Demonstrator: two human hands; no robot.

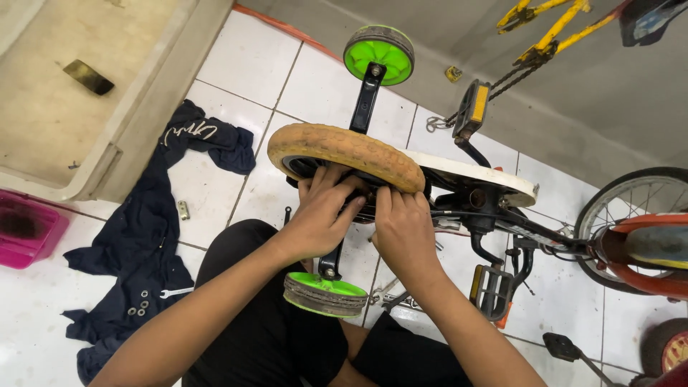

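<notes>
A small bicycle lies upside down on the white tiled floor, its tan rear tyre (344,152) facing me. My left hand (321,213) and my right hand (403,228) both reach under the tyre and press around the wheel hub, fingers curled on the axle area; what they pinch is hidden. Two green training wheels stick out on black arms: one far (379,54), one near (324,294) just below my left wrist. A white chain guard (479,180) and black pedals (493,290) lie to the right of my hands.
A dark cloth (147,236) with several washers and a small wrench (174,292) lies left. A pink tub (27,228) sits at the left edge beside a raised concrete basin (107,143). Another bicycle's wheel (631,215) and a yellow frame (548,32) stand right.
</notes>
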